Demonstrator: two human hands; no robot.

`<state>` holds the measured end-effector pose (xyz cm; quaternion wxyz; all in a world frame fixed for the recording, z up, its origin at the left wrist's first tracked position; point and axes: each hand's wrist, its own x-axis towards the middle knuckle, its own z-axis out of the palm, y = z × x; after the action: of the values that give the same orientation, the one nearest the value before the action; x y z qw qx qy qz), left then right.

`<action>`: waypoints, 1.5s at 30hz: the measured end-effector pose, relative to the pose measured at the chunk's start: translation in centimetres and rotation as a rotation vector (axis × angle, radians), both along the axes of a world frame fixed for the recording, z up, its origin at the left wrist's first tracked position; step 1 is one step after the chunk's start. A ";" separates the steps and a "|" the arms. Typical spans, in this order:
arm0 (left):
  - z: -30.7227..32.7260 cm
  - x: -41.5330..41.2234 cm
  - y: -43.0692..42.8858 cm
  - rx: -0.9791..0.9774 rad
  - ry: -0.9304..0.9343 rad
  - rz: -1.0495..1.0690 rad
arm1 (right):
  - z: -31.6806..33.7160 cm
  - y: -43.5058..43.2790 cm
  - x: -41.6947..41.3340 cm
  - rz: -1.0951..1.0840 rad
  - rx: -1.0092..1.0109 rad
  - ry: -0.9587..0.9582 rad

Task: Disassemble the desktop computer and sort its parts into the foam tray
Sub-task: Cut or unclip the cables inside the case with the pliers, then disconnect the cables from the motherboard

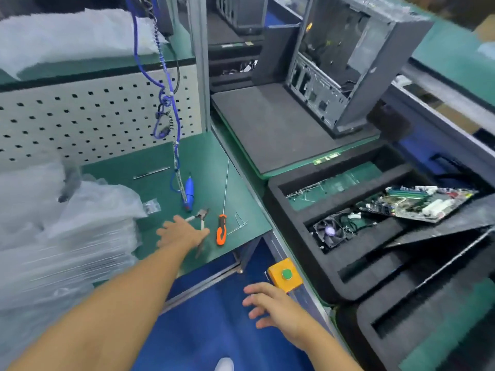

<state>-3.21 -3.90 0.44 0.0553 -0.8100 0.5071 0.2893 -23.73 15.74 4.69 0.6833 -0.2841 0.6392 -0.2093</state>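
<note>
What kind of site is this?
Probably a factory PC teardown workstation: green bench mat, white perforated metal pegboard, black foam tray holding a green motherboard and a black cooling fan.

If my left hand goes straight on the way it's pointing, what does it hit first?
The pliers on the green mat. Your left hand reaches right at their handles and may already touch them; depth is unclear. The orange screwdriver lies off to the right.
</note>
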 end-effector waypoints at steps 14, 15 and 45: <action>-3.2 -4.2 0.5 -0.302 -0.034 -0.167 | 0.3 1.4 -4.2 -0.128 -0.020 -0.016; -2.8 -4.9 0.9 -0.349 0.085 -0.167 | 0.5 1.0 -4.2 -0.150 -0.054 -0.010; 17.2 -47.9 37.5 -0.011 1.289 -0.848 | 16.4 30.3 -31.2 -0.961 -0.408 0.687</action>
<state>-51.08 33.64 17.62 -0.1489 -0.2183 0.7074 0.6555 -54.92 46.02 21.11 0.2004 -0.1408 0.8261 -0.5076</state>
